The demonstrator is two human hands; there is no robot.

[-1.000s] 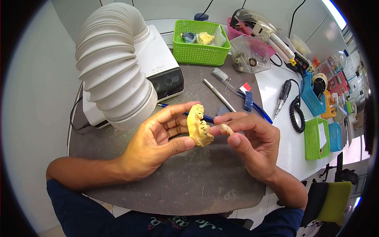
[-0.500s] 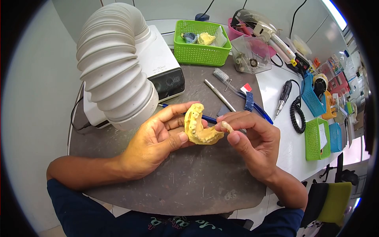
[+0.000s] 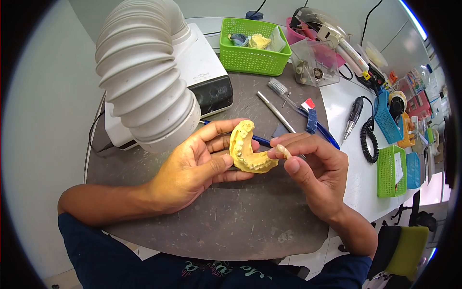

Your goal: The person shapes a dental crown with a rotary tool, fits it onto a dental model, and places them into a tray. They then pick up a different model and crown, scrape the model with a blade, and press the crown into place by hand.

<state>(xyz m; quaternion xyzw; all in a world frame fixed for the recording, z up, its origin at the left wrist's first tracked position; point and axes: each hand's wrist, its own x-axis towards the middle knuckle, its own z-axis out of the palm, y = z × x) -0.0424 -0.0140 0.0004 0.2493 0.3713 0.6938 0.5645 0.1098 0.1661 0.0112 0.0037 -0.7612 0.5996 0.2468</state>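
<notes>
A yellow dental model (image 3: 246, 153), a curved arch with teeth along it, is held up over the grey work surface (image 3: 240, 216). My left hand (image 3: 192, 166) grips its left side between thumb and fingers. At the model's right end, my right hand (image 3: 315, 168) pinches a small cream-coloured tooth-shaped piece (image 3: 283, 151) between thumb and fingertips. The piece is beside the end of the arch; whether they touch is unclear. A blue pen-like tool (image 3: 261, 140) lies behind the model, partly hidden by it.
A ribbed white hose (image 3: 139, 72) hangs at the left before a white machine (image 3: 195, 62). Behind are a green basket (image 3: 255, 60) and clear box (image 3: 315, 65). A metal rod (image 3: 275, 111), brush (image 3: 277, 87) and handpiece (image 3: 353, 118) lie beyond my hands; another green basket (image 3: 387, 173) stands right.
The dental model has tilted, so more of its inner face and tooth row shows. Both hands keep their holds, and the whole view has shifted slightly.
</notes>
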